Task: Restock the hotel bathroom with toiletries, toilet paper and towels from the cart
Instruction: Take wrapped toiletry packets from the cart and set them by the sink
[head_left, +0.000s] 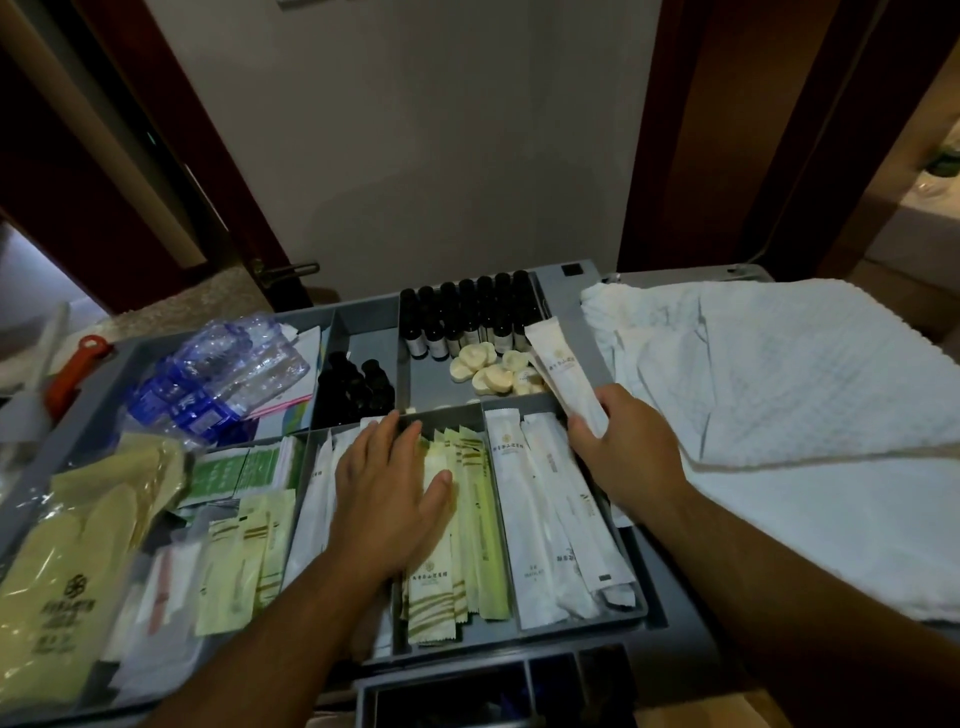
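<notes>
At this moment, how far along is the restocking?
Looks early. Done: nothing shown; the bathroom is out of view. In hand: the right hand grips a white packet above the tray, while the left hand rests flat on the green packets. Left: towels lie folded on the cart, bottles and soaps sit in the tray, and no toilet paper is visible.

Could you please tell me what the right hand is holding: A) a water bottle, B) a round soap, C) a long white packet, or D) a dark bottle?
C: the right hand grips the lower end of a long white packet.
</notes>
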